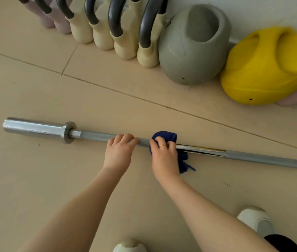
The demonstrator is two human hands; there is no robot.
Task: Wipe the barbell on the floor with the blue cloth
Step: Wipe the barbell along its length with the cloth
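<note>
A long steel barbell (93,136) lies across the beige floor, its thick sleeve and collar at the left and its shaft running off to the right edge. My left hand (119,151) rests on the shaft with its fingers curled over the bar. Just to its right, my right hand (165,155) grips a dark blue cloth (165,136) wrapped around the shaft. A loose corner of the cloth hangs onto the floor below the bar.
Along the far wall stands a row of cream kettlebells (105,39) with dark handles, then a large grey kettlebell (193,51) and a yellow one (264,70). My two pale shoes (255,218) show at the bottom edge.
</note>
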